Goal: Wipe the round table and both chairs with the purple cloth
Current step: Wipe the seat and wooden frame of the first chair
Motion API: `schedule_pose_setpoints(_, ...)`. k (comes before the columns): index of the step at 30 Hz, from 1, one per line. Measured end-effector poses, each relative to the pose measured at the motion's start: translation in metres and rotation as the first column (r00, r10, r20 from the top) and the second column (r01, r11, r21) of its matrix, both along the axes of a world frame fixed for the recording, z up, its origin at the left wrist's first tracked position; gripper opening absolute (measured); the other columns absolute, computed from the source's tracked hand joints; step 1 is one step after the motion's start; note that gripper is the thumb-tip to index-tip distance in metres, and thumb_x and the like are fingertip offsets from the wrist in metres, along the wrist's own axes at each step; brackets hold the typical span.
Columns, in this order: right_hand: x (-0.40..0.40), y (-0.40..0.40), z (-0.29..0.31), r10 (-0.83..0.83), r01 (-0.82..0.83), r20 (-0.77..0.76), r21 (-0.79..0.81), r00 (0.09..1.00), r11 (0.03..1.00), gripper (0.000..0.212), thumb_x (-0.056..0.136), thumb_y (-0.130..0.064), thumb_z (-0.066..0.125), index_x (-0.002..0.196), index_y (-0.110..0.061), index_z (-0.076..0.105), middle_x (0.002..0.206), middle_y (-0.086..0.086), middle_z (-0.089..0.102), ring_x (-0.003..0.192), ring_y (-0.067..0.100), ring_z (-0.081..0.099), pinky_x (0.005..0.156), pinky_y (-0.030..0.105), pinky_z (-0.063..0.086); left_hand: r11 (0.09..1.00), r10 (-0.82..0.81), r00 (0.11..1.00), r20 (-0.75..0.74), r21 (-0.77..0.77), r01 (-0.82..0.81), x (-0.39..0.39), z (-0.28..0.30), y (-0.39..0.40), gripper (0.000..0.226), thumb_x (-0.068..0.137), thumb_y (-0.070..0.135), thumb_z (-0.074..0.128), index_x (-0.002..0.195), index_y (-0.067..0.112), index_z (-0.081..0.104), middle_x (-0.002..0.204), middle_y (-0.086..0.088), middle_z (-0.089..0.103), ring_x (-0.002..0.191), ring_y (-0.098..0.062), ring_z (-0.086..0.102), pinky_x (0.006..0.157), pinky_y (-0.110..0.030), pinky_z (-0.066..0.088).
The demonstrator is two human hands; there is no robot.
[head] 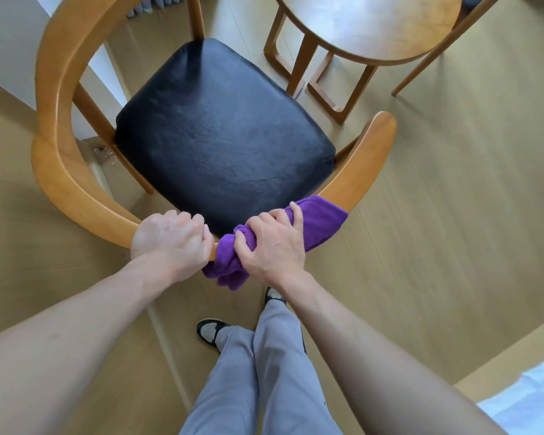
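2 arms outstretched: left hand (170,240) clenched on chair rail (76,189); right hand (274,243) clutching purple cloth (321,221).

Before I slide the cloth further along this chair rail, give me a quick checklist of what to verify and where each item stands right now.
1. Cloth wrapped over the rail: ok, it drapes across the curved wood.
2. Right hand gripping the cloth: ok, fingers closed over it.
3. Left hand steadying the chair: ok, it clasps the rail beside the cloth.
4. Rail ahead unobstructed: ok, bare wood up to its end.
5. Seat wiped: cannot tell.
6. Table wiped: cannot tell.
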State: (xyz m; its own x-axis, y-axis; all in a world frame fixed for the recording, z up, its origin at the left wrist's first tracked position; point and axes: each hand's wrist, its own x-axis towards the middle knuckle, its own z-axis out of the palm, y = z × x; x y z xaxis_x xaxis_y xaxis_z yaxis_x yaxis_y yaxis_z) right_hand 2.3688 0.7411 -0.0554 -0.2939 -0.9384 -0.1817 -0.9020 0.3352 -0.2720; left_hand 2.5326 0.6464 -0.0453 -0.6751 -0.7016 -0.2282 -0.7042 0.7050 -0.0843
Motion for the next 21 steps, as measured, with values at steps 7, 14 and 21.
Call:
schedule_pose_setpoints(7,-0.077,-0.003,0.007,0.241,-0.240,-0.004,0.046,0.971,0.970,0.032,0.102,-0.035,0.037,0.096,-0.018,0.064,0.101,-0.002,0.070,0.103,0.023,0.058,0.116,0.041,0.025,0.998,-0.042,0.999,0.009,-0.041,0.042,0.005,-0.009,-0.002,0.037,0.099,0.047,0.032,0.075,0.024,0.049,0.066,0.003,0.053,0.055,-0.015,0.046,0.049,-0.024,0.035)
schedule_pose_setpoints(14,-0.109,-0.014,0.003,0.062,-0.057,0.081,-0.063,0.995,0.996,0.023,0.104,-0.020,0.047,0.097,-0.013,0.068,0.097,0.003,0.071,0.099,0.025,0.060,0.118,0.041,0.025,0.999,-0.031,0.999,0.030,-0.028,0.032,0.003,-0.008,-0.002,0.036,0.098,0.044,0.036,0.071,0.023,0.047,0.062,0.002,0.050,0.052,-0.016,0.046,0.046,-0.023,0.035)
schedule_pose_setpoints(21,-0.078,-0.018,0.004,-0.168,0.176,0.199,-0.018,0.965,0.984,0.021,0.094,-0.022,0.048,0.091,-0.022,0.069,0.092,-0.007,0.069,0.106,0.016,0.057,0.125,0.041,0.008,1.000,0.000,0.998,0.068,-0.003,0.000,-0.003,0.001,-0.001,0.035,0.098,0.043,0.034,0.073,0.023,0.048,0.065,0.003,0.048,0.057,-0.015,0.046,0.050,-0.026,0.037)
